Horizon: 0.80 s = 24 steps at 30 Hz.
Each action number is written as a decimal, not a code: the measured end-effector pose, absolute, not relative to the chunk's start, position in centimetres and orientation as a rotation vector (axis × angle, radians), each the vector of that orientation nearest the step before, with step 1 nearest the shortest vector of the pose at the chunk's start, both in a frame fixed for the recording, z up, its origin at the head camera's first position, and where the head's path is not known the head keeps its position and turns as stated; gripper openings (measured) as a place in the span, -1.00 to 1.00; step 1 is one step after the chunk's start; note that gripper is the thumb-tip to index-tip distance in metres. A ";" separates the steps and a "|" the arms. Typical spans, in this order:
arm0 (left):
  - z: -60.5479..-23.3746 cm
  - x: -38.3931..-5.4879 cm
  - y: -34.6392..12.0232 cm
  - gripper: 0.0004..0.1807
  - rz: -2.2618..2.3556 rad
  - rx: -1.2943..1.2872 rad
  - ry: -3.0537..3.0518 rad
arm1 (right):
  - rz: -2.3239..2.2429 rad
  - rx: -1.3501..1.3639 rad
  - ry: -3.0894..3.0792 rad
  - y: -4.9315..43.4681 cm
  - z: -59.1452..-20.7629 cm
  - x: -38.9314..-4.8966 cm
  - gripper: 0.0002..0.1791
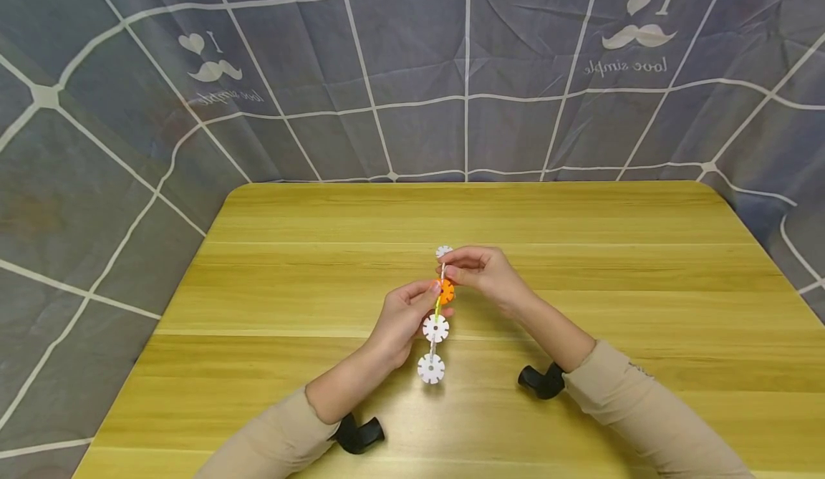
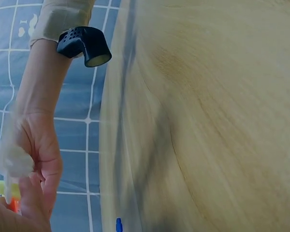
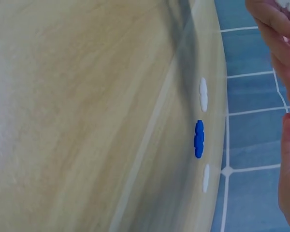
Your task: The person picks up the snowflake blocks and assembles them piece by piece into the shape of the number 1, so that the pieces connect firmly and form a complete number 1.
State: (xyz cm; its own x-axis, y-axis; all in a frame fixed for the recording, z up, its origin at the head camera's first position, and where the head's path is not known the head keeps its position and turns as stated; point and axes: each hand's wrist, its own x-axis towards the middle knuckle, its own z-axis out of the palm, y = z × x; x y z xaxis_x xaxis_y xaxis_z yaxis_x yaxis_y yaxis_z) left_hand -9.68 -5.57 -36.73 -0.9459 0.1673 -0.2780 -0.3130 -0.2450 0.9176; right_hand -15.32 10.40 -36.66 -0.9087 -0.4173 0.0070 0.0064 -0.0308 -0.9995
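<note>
A chain of notched interlocking discs runs between both hands in the head view. At its lower end are two flat-on white discs [image 1: 431, 369], with an edge-on white one joining them. Above come a yellow-green disc [image 1: 438, 309] seen edge-on and an orange disc [image 1: 447, 292]. My left hand [image 1: 401, 318] pinches the chain at the orange disc, thumb on its near face. Thumb and fingers of my right hand [image 1: 488, 276] grip an edge-on white disc [image 1: 442, 270] just above it. Another white disc [image 1: 443, 251] shows beyond the right fingertips, partly covered by them.
The chain hangs over a wood-grain table [image 1: 290, 271]. In the right wrist view a blue disc [image 3: 199, 139] and two white pieces [image 3: 203, 94] lie on the tabletop. Black wrist-worn cameras [image 1: 543, 381] jut from both sleeves. A grey checked curtain [image 1: 419, 71] stands behind the table.
</note>
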 end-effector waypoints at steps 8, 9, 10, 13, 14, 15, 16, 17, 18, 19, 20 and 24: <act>-36.8 -9.9 -5.5 -0.66 2.231 -0.124 1.770 | -1.968 -0.469 1.994 10.2 -36.9 -15.2 -0.69; -36.7 -9.9 -5.5 -0.66 2.228 -0.130 1.772 | -1.965 -0.471 2.000 10.1 -36.9 -15.2 -0.70; -36.7 -9.9 -5.5 -0.66 2.228 -0.135 1.772 | -1.958 -0.472 2.008 10.1 -36.9 -15.2 -0.71; -36.7 -10.0 -5.6 -0.65 2.226 -0.153 1.771 | -1.925 -0.475 2.042 10.0 -36.9 -15.1 -0.73; -36.6 -10.0 -5.6 -0.64 2.226 -0.157 1.770 | -1.914 -0.476 2.053 10.0 -36.9 -15.1 -0.74; -36.6 -10.0 -5.6 -0.64 2.227 -0.160 1.769 | -1.904 -0.477 2.063 10.0 -36.9 -15.0 -0.74; -36.6 -10.0 -5.6 -0.64 2.228 -0.162 1.767 | -1.896 -0.477 2.069 10.0 -36.9 -15.0 -0.74; -36.5 -10.1 -5.7 -0.64 2.227 -0.168 1.764 | -1.891 -0.477 2.072 10.0 -37.0 -15.0 -0.74; -36.5 -10.1 -5.7 -0.64 2.223 -0.176 1.764 | -1.889 -0.480 2.071 10.0 -37.0 -15.0 -0.74; -36.5 -10.1 -5.7 -0.64 2.219 -0.184 1.763 | -1.885 -0.482 2.070 10.1 -37.0 -15.1 -0.74; -36.4 -10.1 -5.8 -0.64 2.215 -0.192 1.764 | -1.882 -0.485 2.069 10.1 -37.1 -15.1 -0.73; -36.3 -10.1 -6.1 -0.63 2.196 -0.217 1.781 | -1.881 -0.470 2.047 10.2 -37.2 -15.4 -0.69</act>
